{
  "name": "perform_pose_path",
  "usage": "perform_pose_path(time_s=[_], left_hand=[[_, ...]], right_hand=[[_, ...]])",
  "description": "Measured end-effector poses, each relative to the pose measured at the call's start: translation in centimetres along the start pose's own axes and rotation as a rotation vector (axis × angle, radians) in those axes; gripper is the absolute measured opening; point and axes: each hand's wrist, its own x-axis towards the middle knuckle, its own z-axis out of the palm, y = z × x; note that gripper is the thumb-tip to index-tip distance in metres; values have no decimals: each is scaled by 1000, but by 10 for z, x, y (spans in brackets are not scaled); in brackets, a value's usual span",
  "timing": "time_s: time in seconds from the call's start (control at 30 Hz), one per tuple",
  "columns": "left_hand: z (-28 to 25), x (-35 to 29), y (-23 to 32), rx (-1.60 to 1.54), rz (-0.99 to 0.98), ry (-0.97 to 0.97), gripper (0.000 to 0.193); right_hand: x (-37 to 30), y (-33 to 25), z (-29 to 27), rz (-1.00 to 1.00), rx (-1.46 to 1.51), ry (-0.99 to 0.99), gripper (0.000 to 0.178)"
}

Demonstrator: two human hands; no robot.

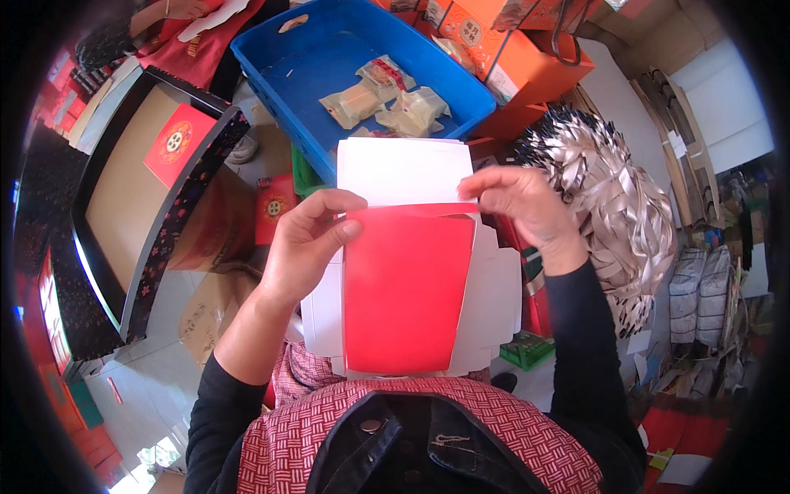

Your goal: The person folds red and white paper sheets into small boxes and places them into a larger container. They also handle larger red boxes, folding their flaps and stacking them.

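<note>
On my lap lies a flat cardboard box blank (403, 288), with a red panel in the middle and white flaps at its sides and far end. My left hand (309, 239) pinches the left edge where the red panel meets the far white flap. At the opposite end of that fold, the fingers of my right hand (522, 202) close on the blank's right edge; the fingertips partly cover the card. The far flap (403, 169) stretches beyond both hands, over the near side of a blue plastic crate (296, 74).
Several wrapped packets (383, 99) lie in the crate. A big bundle of silvery ribbons (613, 206) is at my right, orange gift bags (527, 66) behind it. A dark flowered box (177, 222) with a red card (177, 144) stands left. A person's hand (185, 8) shows at the far left.
</note>
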Motion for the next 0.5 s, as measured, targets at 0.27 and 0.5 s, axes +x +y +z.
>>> perform_pose_path(time_s=[0.27, 0.5], left_hand=[[7, 0, 0, 0, -3, 6, 18], [5, -3, -1, 31, 10, 6, 17]], right_hand=[[-11, 29, 31, 0, 99, 288, 11], [-2, 15, 27, -34, -236, 157, 5]])
